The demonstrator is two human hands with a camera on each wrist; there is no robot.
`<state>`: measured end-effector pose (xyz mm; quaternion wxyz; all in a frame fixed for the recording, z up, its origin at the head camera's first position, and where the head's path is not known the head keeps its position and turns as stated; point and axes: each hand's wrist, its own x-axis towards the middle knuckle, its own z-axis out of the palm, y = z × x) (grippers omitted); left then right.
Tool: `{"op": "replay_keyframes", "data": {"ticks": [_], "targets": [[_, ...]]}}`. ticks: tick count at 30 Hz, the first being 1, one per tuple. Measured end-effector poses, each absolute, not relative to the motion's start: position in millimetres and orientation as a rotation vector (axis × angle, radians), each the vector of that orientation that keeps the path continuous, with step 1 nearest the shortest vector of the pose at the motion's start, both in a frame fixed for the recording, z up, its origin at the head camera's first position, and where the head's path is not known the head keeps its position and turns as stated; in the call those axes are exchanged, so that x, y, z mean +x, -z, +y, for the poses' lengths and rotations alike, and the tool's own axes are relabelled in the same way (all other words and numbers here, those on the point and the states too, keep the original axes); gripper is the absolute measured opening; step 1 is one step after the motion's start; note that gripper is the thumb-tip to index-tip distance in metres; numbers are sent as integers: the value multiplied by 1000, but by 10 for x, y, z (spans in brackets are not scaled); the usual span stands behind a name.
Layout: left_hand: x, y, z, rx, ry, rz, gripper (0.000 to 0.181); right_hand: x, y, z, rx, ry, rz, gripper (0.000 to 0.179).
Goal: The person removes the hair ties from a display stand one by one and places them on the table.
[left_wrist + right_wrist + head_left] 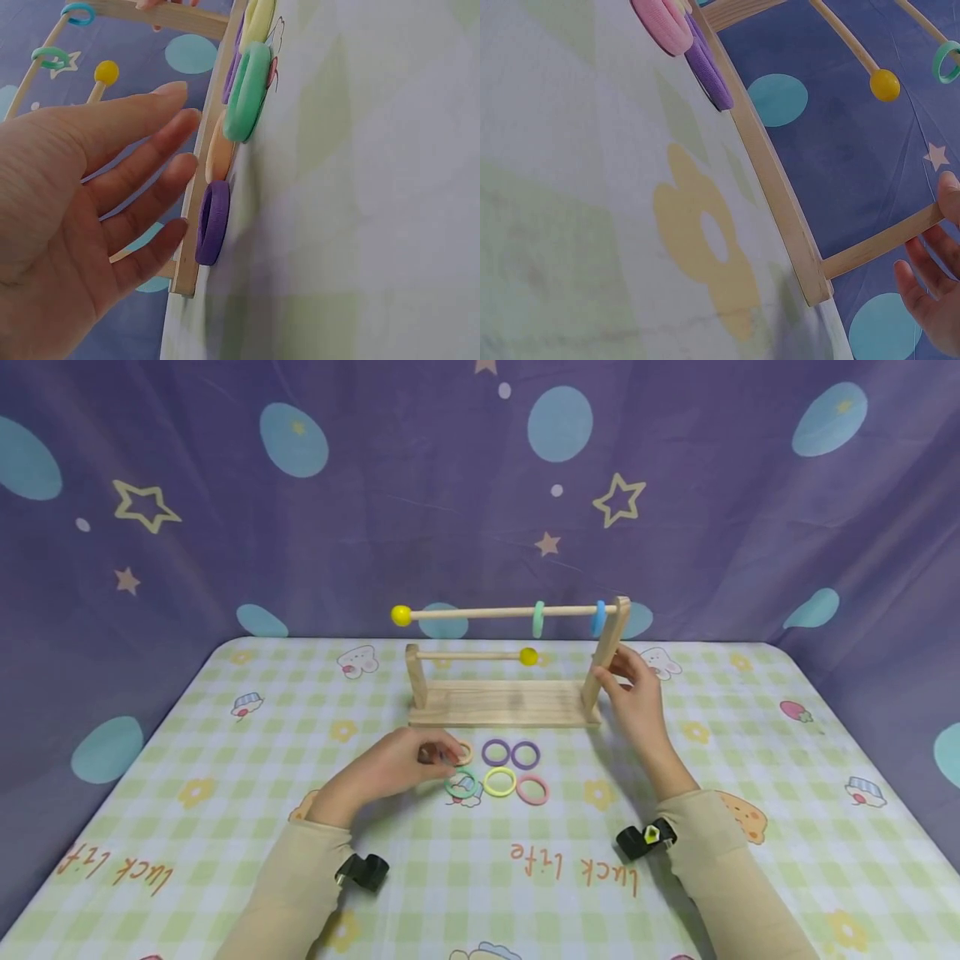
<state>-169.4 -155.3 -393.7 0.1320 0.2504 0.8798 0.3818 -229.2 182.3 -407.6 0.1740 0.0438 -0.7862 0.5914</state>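
My left hand (pixel 405 762) hovers over the rings at the left, fingers loosely extended and apart from them in the left wrist view. Beneath or beside it lie a peach ring (pixel 219 154), a green ring (pixel 247 91) and a purple ring (pixel 213 223), which the hand mostly hides in the head view. A yellow ring (pixel 499 769), a pink ring (pixel 544 792) and more purple rings (pixel 496 740) lie to the right. My right hand (pixel 637 697) holds the tall post (pixel 608 647) of a wooden stand between thumb and fingers. A green ring (pixel 538 631) and a blue ring (pixel 598 619) hang on the upper rod.
The stand's base (pixel 506 702) rests on the checked tablecloth (pixel 225 852), behind the loose rings. Its upper rod ends in a yellow ball (pixel 401 616) at left. The shorter lower rod ends in another yellow ball (pixel 528 657). A purple curtain (pixel 450 510) hangs behind the table.
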Motion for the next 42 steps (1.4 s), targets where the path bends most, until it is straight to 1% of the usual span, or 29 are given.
{"op": "replay_keyframes", "data": {"ticks": [2, 13, 26, 34, 42], "targets": [[-1696, 3935, -1552, 726, -1121, 2575, 17, -2241, 3995, 1788, 120, -1680, -2236, 48], [-1687, 3906, -1533, 689, -1192, 2650, 13, -2303, 4079, 1812, 140, -1671, -2221, 46], [-1666, 3878, -1429, 622, -1282, 2756, 15, -2285, 4081, 1826, 127, -1670, -2241, 47], [-1664, 3896, -1357, 583, -1432, 2828, 20, -2279, 4081, 1817, 132, -1651, -2247, 47], [-1662, 3864, -1287, 550, -1508, 2863, 19, -2292, 4079, 1823, 151, -1676, -2222, 48]]}}
